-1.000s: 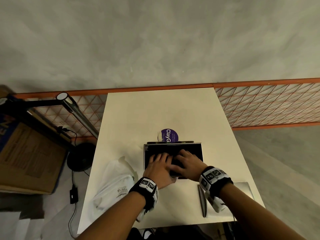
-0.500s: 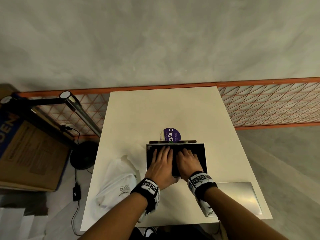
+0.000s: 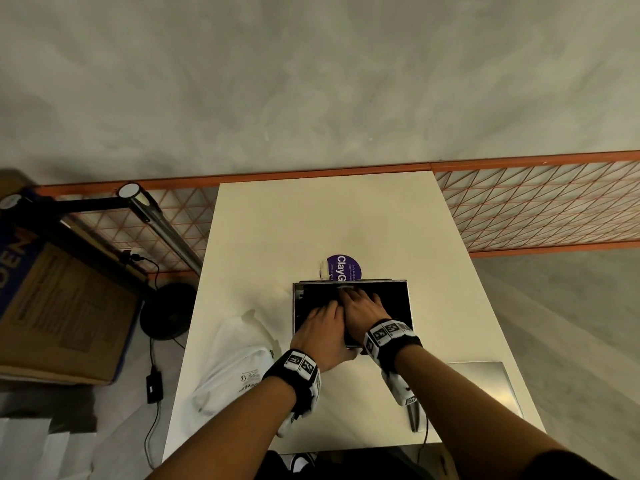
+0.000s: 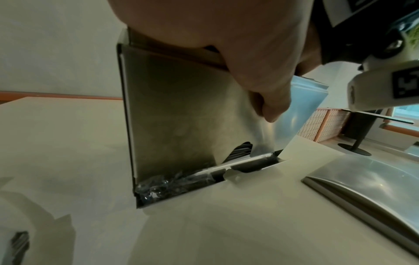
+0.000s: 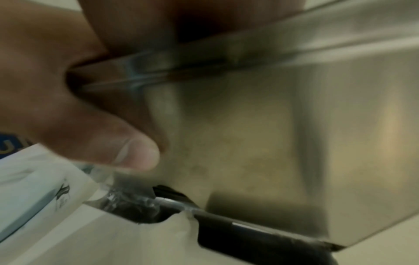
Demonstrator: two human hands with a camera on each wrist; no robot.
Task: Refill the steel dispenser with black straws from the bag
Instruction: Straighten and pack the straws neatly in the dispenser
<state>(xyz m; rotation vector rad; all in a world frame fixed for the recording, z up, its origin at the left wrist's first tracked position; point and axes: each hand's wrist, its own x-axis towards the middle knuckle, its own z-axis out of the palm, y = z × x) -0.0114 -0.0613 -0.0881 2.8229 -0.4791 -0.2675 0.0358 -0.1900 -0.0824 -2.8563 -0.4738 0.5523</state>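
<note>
The steel dispenser (image 3: 410, 306) stands open-topped mid-table, packed with black straws (image 3: 391, 303). Both hands reach into its top. My left hand (image 3: 322, 327) lies on the straws near the front wall, and its thumb (image 4: 272, 107) hangs outside that wall (image 4: 172, 116). My right hand (image 3: 360, 306) lies flat with spread fingers reaching the back wall; its thumb (image 5: 127, 148) is also outside the steel front (image 5: 272, 134). Straw ends (image 4: 240, 150) and crinkled clear wrap (image 4: 158, 186) show in the bottom slot. The white bag (image 3: 235, 368) lies to the left of the dispenser.
The steel lid (image 3: 481, 386) lies flat at the table's front right corner. A purple sticker (image 3: 346, 266) sits behind the dispenser. Left of the table stand a cardboard box (image 3: 62, 306) and a black lamp stand (image 3: 166, 310); an orange mesh fence (image 3: 540, 206) runs behind.
My right hand has slid left and deeper toward the dispenser's back wall. My left hand has drawn back a little toward the front wall.
</note>
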